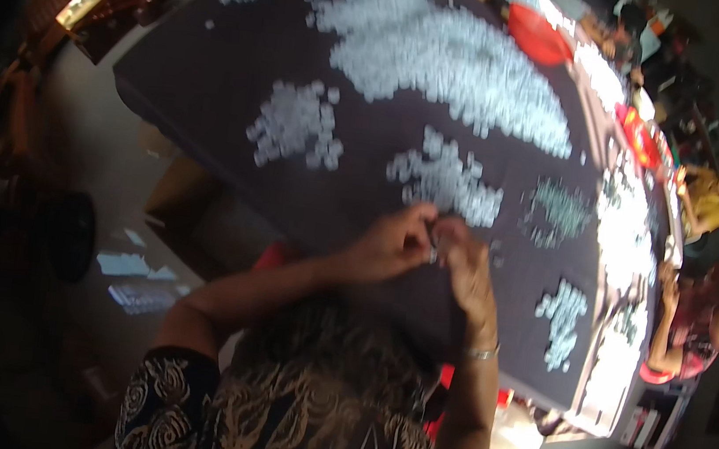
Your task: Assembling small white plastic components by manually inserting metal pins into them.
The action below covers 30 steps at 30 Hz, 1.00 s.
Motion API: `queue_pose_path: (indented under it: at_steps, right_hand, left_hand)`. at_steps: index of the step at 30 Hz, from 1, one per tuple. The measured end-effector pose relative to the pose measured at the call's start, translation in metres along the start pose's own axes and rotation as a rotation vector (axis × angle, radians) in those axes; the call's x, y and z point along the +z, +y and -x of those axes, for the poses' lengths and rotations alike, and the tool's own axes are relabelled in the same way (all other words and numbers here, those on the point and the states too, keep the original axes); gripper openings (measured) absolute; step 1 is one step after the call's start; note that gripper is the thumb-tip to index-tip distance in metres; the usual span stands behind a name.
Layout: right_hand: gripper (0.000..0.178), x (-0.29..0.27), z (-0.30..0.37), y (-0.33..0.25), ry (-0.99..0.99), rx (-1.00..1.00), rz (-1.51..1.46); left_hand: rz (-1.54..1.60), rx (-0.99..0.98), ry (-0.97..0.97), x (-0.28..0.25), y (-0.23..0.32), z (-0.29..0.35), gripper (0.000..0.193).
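My left hand (393,242) and my right hand (465,259) meet over the near part of a dark-covered table (215,88). Both have their fingers drawn together in a pinch. Something small and pale shows between the fingertips, too blurred to name. Just beyond the hands lies a heap of small whitish pieces (449,181). Another whitish heap (295,124) is farther left. To the right sit a thin greenish cluster (561,210) and, nearer me, a smaller pale heap (561,325).
A broad spread of whitish pieces (398,43) covers the far part of the table. Beside it stands a red, rounded object (538,34). Strong sunlight washes out the right side. Other people (703,206) sit along that edge. A brown box (186,191) is below the table's left edge.
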State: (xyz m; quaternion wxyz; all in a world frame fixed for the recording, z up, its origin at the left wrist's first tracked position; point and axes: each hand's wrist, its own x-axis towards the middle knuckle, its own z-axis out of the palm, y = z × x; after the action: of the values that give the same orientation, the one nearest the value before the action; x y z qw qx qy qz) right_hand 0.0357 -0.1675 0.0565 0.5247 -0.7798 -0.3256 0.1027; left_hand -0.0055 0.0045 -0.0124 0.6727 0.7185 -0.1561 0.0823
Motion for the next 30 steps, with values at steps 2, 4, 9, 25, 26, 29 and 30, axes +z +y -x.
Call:
queue_pose_path:
  at_steps: [2,4,9,25,26,29,30]
  right_hand:
    - [0.039,-0.005,-0.007,0.013,-0.001,0.018,-0.073]
    - [0.036,-0.005,-0.015,0.009,0.051,0.202,-0.198]
    - [0.038,-0.011,-0.018,0.013,0.019,0.305,-0.247]
    - [0.015,-0.009,-0.002,0.016,-0.064,0.294,-0.095]
    - [0.015,-0.008,-0.002,0.017,-0.063,0.292,-0.095]
    - [0.014,-0.006,-0.002,0.021,-0.038,0.26,-0.13]
    - [0.014,-0.005,-0.002,0.021,-0.02,0.248,-0.149]
  left_hand:
    - [-0.066,-0.012,-0.013,-0.005,0.009,-0.009,0.008]
    - [0.213,-0.162,-0.022,-0.007,0.005,-0.014,0.032]
    - [0.111,-0.154,-0.035,-0.006,0.006,-0.017,0.043]
    - [0.094,-0.142,-0.042,-0.003,0.013,-0.011,0.045]
    - [0.09,-0.142,-0.039,-0.003,0.014,-0.012,0.045]
    - [0.078,-0.143,-0.034,-0.003,0.013,-0.012,0.045]
    - [0.071,-0.145,-0.032,-0.003,0.012,-0.011,0.045]
